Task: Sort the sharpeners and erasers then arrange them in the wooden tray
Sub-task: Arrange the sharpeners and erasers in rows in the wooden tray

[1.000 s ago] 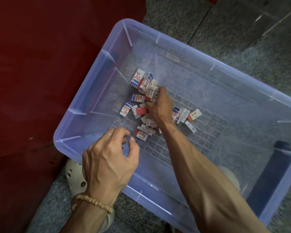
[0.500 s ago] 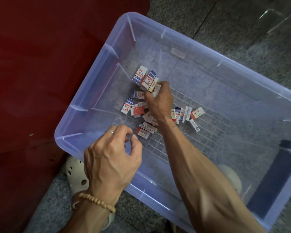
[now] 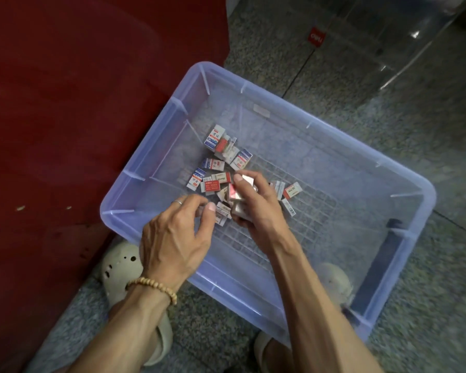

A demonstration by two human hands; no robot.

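Several small wrapped erasers (image 3: 213,164), white with red or blue labels, lie loose on the bottom of a translucent blue plastic bin (image 3: 404,184). My right hand (image 3: 256,203) is inside the bin and grips a small stack of these erasers (image 3: 236,196) between thumb and fingers. My left hand (image 3: 178,235) hovers over the bin's near-left edge, fingers curled, thumb and fingertips close together beside the stack; I cannot tell whether it holds anything. No wooden tray or sharpeners are visible.
The bin sits on a speckled grey floor (image 3: 428,109). A dark red surface (image 3: 65,117) borders it on the left. Beige clogs (image 3: 124,267) stand under the near edge. A dark block (image 3: 382,254) lies along the bin's right wall. A clear case (image 3: 388,36) stands beyond.
My right hand has pulled back from the far pile toward me, now carrying a stack of erasers. My left hand has moved in closer to it. The camera has tilted, shifting the bin lower.
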